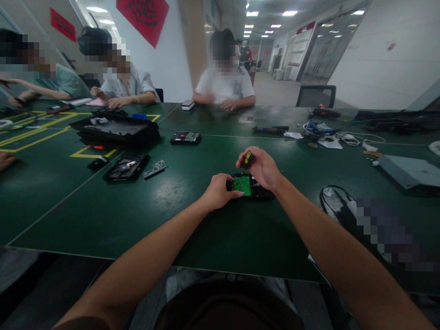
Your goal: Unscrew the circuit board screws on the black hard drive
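Forearms (319, 236) reached over bench's (137, 238) near edge. I had left hand (220, 191) clamped on hard drive (256, 188) by left end, inward from that edge; right hand (264, 167) wrapped around yellow-black screwdriver (248, 159) above drive.

Ceiling lights (289, 13) blew out white at the back; green tabletop (85, 220) sat dim with a hazy glare patch. Edges looked stretched, detail soft, some areas pixelated.

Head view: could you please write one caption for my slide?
Left hand holds a black device with a green board; right hand holds a yellow-black tool over it.
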A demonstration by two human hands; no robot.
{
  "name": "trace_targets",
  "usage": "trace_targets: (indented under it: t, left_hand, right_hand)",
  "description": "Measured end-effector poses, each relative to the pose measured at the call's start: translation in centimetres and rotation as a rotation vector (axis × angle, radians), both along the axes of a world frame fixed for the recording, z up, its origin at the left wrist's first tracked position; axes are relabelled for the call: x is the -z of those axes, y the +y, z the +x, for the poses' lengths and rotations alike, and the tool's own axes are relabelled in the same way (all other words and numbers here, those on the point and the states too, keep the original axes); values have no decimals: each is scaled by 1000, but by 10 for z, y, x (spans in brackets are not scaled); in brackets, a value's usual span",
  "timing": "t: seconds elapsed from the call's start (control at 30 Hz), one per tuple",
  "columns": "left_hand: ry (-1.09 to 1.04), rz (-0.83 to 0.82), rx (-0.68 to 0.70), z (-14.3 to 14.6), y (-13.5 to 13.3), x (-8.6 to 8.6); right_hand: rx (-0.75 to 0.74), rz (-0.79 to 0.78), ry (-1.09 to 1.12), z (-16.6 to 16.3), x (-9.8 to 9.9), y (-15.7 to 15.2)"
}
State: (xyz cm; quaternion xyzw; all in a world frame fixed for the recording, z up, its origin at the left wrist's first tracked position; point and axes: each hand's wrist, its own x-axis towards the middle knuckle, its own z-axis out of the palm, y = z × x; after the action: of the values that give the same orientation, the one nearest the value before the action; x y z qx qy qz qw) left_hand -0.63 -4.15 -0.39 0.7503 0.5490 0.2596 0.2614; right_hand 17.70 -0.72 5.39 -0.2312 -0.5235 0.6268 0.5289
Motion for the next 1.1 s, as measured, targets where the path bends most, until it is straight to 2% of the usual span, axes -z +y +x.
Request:
trace_targets:
  t: [0.3, 0.63, 0.9, 1.1]
  left_hand:
    - [-13, 19, 14, 0, -2, -2]
    - [1, 3, 11, 0, -3, -4]
    - [13, 17, 5, 1, -3, -3]
    - [6, 21, 11, 0, -3, -3]
  right_hand:
    - [-18, -11, 5, 2, -1, 4]
    - [33, 85, -63, 2, 2, 1]
    - [8, -19, -5, 1, -1, 2]
    - [6, 2, 3, 3, 2, 6]
